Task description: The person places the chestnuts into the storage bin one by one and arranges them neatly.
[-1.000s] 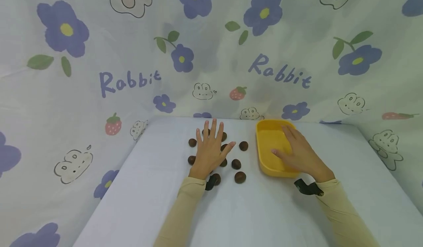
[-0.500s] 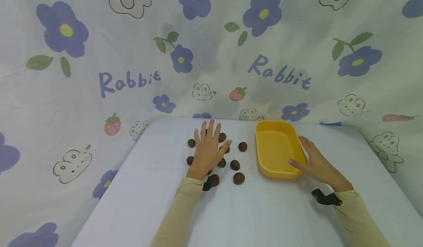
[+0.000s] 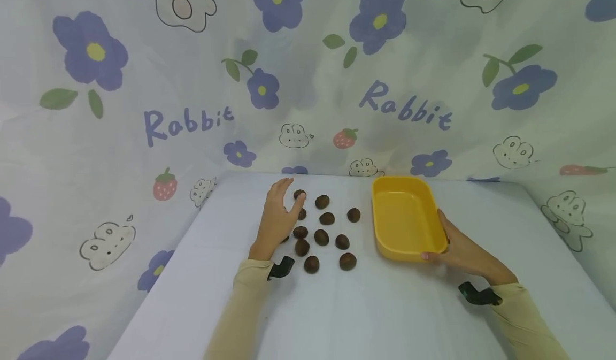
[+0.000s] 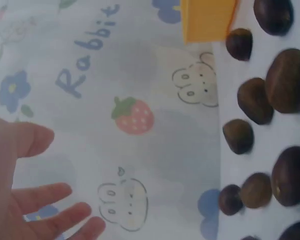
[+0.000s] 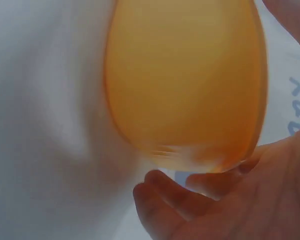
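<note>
Several brown chestnuts (image 3: 321, 237) lie scattered on the white tabletop, left of a yellow plastic tray (image 3: 404, 226). My left hand (image 3: 276, 221) is raised over the left edge of the chestnuts, fingers loosely bent and thumb apart, with nothing in it. It hides part of the leftmost ones. In the left wrist view its fingers hang in front of the backdrop, away from the chestnuts (image 4: 288, 81). My right hand (image 3: 467, 253) grips the tray's near right corner, thumb at the front wall and fingers along the right side. The right wrist view shows fingers (image 5: 160, 210) curled by the tray wall (image 5: 185, 85).
A white cloth backdrop (image 3: 308, 98) with flowers, strawberries and rabbits rises behind the table's back edge and along both sides. The white tabletop (image 3: 366, 317) stretches out in front of the chestnuts and the tray.
My left hand has lifted and shifted left off the chestnuts, uncovering several of them. My right hand has moved from over the tray to its right side and now grips the corner.
</note>
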`<state>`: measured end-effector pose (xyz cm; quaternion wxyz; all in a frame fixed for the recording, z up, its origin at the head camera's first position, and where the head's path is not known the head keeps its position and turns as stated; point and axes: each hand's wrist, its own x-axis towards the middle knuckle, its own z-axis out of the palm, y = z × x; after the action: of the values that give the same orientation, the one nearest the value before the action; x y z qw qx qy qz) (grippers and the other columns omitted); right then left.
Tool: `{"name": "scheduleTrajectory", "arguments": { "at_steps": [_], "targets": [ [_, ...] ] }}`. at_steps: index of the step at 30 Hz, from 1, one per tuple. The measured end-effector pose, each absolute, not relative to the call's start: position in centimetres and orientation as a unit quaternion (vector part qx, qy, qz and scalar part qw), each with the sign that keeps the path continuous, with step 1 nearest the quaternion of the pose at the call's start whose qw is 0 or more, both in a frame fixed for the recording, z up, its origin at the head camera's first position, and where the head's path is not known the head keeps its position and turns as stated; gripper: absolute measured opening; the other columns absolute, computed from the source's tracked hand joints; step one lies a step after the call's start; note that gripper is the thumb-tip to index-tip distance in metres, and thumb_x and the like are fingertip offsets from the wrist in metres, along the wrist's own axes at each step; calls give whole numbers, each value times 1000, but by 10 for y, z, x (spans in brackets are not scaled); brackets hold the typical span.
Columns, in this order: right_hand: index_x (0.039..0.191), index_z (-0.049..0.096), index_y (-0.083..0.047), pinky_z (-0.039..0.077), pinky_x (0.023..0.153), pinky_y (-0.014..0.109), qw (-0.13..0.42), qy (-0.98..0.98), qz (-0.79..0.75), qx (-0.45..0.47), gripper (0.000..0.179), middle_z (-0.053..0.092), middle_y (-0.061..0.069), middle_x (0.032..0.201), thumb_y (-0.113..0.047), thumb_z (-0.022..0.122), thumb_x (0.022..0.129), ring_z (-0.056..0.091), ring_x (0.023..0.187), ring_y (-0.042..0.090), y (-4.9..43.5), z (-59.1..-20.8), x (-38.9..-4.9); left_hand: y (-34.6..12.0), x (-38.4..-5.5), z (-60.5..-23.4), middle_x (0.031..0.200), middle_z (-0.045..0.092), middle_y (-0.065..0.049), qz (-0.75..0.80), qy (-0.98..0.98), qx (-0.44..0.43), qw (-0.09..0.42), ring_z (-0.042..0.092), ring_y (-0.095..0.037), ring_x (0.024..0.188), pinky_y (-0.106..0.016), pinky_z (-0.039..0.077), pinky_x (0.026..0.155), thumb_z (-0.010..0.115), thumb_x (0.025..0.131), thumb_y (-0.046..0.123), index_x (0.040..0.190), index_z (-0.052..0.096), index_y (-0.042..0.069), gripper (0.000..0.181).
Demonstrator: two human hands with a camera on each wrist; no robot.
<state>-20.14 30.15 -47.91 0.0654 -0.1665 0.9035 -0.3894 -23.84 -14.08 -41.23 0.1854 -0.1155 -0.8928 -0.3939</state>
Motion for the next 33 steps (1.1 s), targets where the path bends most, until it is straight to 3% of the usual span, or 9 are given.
{"name": "scheduleTrajectory", "arguments": {
  "at_steps": [2, 5, 7, 9, 13, 20, 24, 33],
  "targets": [
    [166, -2, -12, 49, 103, 34, 56, 900, -391, -182, 124, 49, 13, 148, -35, 87, 83, 54, 117, 25, 300, -481, -203, -151, -238, -414, 150, 51, -20, -423, -880, -100, 192, 49, -39, 139, -57, 40, 116, 63, 103, 31, 147, 53, 2, 54],
    [166, -1, -16, 48, 100, 24, 50, 894, -402, -190, 125, 51, 10, 144, -32, 89, 81, 55, 114, 23, 298, -485, -206, -166, -239, -417, 140, 58, -20, -447, -866, -85, 210, 57, -38, 127, -57, 46, 108, 65, 101, 27, 141, 59, 3, 47],
    [166, 0, -17, 48, 101, 29, 49, 889, -413, -190, 124, 52, 10, 142, -30, 89, 81, 55, 114, 24, 296, -487, -207, -175, -240, -420, 134, 62, -19, -454, -861, -75, 218, 60, -38, 121, -56, 47, 104, 66, 100, 25, 137, 62, 4, 42],
    [166, -3, -16, 47, 105, 41, 53, 886, -422, -187, 125, 47, 14, 147, -29, 89, 81, 53, 118, 26, 295, -489, -207, -183, -240, -425, 130, 64, -19, -451, -862, -68, 220, 61, -38, 118, -56, 49, 100, 67, 100, 24, 135, 64, 4, 41],
    [165, -12, -13, 41, 108, 60, 61, 886, -426, -173, 130, 33, 21, 160, -30, 87, 83, 46, 127, 31, 291, -491, -206, -196, -238, -437, 125, 67, -19, -433, -878, -45, 197, 64, -37, 113, -52, 51, 94, 70, 98, 23, 134, 65, 4, 41],
    [166, -11, -14, 43, 104, 53, 63, 885, -431, -166, 128, 38, 18, 154, -33, 86, 83, 48, 122, 27, 285, -487, -207, -211, -227, -453, 117, 73, -19, -392, -910, 0, 138, 69, -35, 106, -46, 55, 88, 77, 94, 30, 133, 67, 0, 50],
    [165, -13, -15, 42, 106, 57, 69, 885, -432, -157, 129, 35, 19, 156, -34, 86, 84, 47, 124, 29, 286, -487, -205, -216, -223, -461, 114, 76, -17, -381, -918, 6, 114, 70, -32, 102, -39, 56, 82, 79, 92, 34, 130, 69, -1, 52],
    [162, -25, -15, 29, 113, 76, 92, 886, -435, -129, 134, 7, 29, 170, -37, 83, 85, 35, 141, 43, 287, -488, -202, -215, -217, -475, 110, 78, -16, -373, -926, 4, 55, 73, -29, 97, -42, 59, 84, 85, 85, 33, 123, 72, -3, 54]
  ]
}}
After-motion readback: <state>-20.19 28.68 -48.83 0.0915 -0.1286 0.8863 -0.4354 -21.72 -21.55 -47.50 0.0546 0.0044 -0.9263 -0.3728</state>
